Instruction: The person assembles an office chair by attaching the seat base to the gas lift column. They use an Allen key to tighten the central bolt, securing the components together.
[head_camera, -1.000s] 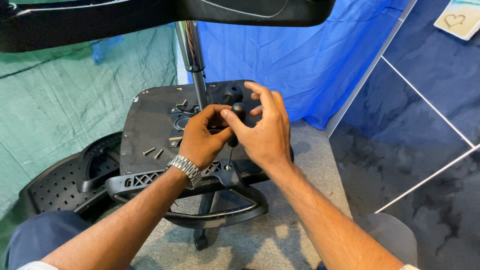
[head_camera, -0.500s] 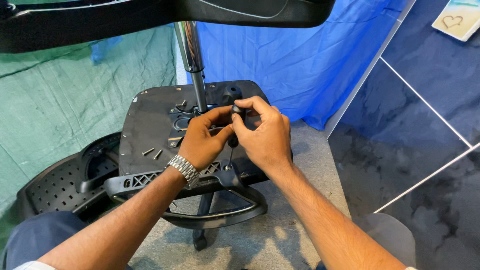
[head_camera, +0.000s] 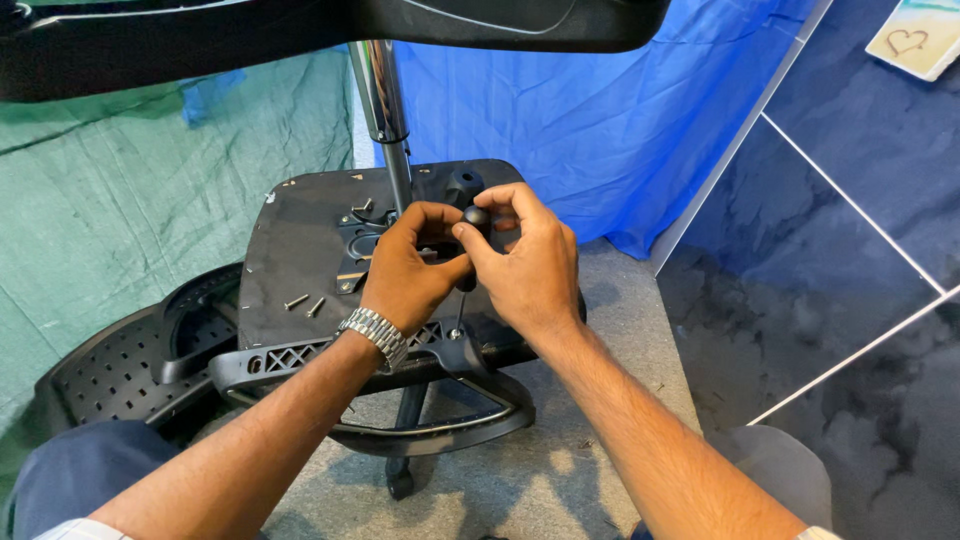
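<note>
A black knob (head_camera: 476, 215) tops a black seat plate (head_camera: 300, 250); silver wristwatch (head_camera: 375, 332), chrome column (head_camera: 385, 110), blue sheet (head_camera: 590, 110), green sheet (head_camera: 130, 190), grey floor (head_camera: 620, 330).

Single view only: head-worn camera, looking steeply down and forward from person's own vantage. Both forearms enter from bottom edge, left hand (head_camera: 405, 275) and right hand (head_camera: 525, 265) meet near frame centre, close range. Upturned chair seat (head_camera: 290, 270) fills middle, chrome column (head_camera: 385, 110) rises toward lens, black chair base (head_camera: 500, 20) cuts across top edge, very near. Grey floor (head_camera: 620, 310) below, blue sheet (head_camera: 600, 130) beyond. No second view, no shared overlap.
</note>
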